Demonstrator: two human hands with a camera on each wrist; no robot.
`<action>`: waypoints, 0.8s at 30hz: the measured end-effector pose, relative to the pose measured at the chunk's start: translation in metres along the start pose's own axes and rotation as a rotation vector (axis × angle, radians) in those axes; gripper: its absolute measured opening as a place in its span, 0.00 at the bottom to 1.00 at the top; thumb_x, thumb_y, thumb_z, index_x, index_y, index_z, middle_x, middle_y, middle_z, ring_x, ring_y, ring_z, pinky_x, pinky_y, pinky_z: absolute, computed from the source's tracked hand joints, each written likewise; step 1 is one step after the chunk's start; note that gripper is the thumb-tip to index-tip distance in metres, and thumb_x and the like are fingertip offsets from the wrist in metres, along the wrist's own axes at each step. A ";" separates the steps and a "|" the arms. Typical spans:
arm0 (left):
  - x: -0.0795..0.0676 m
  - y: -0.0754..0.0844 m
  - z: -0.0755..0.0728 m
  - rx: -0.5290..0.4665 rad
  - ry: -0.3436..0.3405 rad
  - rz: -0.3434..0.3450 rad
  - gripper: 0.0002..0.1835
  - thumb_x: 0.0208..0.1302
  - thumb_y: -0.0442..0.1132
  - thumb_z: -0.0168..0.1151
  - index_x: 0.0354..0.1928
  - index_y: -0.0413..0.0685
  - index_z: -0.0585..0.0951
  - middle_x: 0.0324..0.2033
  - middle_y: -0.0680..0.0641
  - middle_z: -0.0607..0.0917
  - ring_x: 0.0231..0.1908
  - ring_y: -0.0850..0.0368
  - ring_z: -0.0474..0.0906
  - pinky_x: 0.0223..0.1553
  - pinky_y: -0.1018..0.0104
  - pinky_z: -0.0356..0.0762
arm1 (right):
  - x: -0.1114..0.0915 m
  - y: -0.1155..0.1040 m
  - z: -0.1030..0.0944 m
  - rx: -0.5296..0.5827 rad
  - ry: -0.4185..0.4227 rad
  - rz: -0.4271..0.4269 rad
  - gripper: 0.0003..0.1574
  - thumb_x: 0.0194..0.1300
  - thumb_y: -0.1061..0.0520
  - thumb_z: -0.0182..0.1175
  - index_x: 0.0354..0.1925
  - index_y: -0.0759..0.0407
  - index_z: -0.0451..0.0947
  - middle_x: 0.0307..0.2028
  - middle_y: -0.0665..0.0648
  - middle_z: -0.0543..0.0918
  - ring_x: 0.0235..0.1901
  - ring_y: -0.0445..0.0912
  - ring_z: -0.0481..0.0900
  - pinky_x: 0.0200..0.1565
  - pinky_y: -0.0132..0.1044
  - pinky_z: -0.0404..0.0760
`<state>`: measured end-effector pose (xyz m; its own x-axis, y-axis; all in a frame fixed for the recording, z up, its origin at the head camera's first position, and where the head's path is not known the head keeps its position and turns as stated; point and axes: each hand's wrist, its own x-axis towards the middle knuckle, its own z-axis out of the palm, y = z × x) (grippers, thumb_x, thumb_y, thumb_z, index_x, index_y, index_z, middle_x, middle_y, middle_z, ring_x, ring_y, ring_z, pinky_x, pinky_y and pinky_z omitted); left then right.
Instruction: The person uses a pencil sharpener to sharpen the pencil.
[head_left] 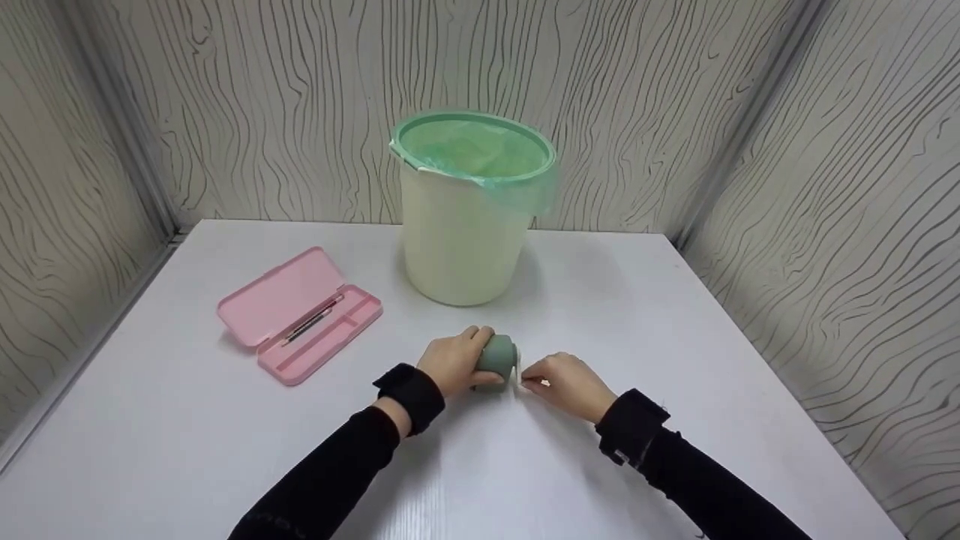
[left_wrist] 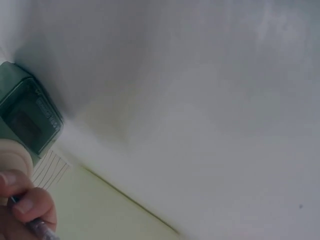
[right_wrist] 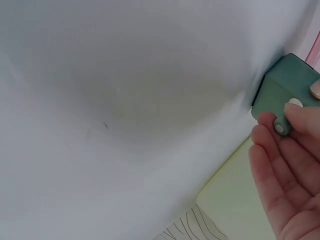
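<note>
A green pencil sharpener [head_left: 497,354] lies on the table, and my left hand [head_left: 454,364] grips it from the left. In the left wrist view, the sharpener's dark window [left_wrist: 32,120] and a cream round part [left_wrist: 14,157] show; curled fingers [left_wrist: 37,205] there hold a slim dark stick, seemingly a pencil [left_wrist: 42,229]. My right hand [head_left: 570,384] is at the pale crank [head_left: 518,367] on the sharpener's right end. The right wrist view shows its thumb and fingers pinching the green crank knob [right_wrist: 281,126], the other fingers extended.
An open pink pencil case [head_left: 281,300] lies at the left, with pencils [head_left: 307,326] in one compartment. Behind the hands stands a pale green bin [head_left: 457,247] with a green bag [head_left: 517,191] over its rim. Patterned walls [head_left: 315,112] enclose the white table [head_left: 187,420].
</note>
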<state>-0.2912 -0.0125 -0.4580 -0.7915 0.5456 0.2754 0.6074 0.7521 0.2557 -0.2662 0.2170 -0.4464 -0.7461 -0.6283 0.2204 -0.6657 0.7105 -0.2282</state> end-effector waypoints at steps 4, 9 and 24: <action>0.000 0.000 0.000 -0.006 -0.007 0.006 0.34 0.62 0.60 0.70 0.61 0.47 0.72 0.46 0.43 0.84 0.38 0.49 0.86 0.40 0.56 0.86 | -0.002 -0.003 -0.007 -0.006 -0.004 -0.009 0.05 0.65 0.65 0.67 0.35 0.61 0.89 0.32 0.53 0.92 0.34 0.45 0.89 0.39 0.36 0.85; 0.001 0.001 -0.001 0.009 -0.014 -0.005 0.34 0.63 0.61 0.69 0.62 0.47 0.72 0.47 0.44 0.84 0.39 0.50 0.86 0.41 0.56 0.86 | -0.003 -0.007 -0.017 -0.017 0.004 -0.014 0.05 0.65 0.64 0.67 0.37 0.61 0.89 0.33 0.53 0.92 0.35 0.46 0.89 0.40 0.38 0.86; 0.002 0.000 0.001 0.026 -0.025 -0.008 0.35 0.63 0.62 0.68 0.63 0.47 0.72 0.48 0.44 0.84 0.41 0.50 0.86 0.43 0.56 0.86 | 0.002 -0.012 -0.032 -0.066 0.074 0.004 0.05 0.65 0.64 0.68 0.38 0.58 0.90 0.34 0.52 0.92 0.36 0.45 0.88 0.39 0.38 0.85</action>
<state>-0.2926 -0.0112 -0.4579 -0.7979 0.5485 0.2502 0.5995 0.7656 0.2335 -0.2593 0.2178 -0.4129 -0.7442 -0.6019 0.2896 -0.6584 0.7340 -0.1663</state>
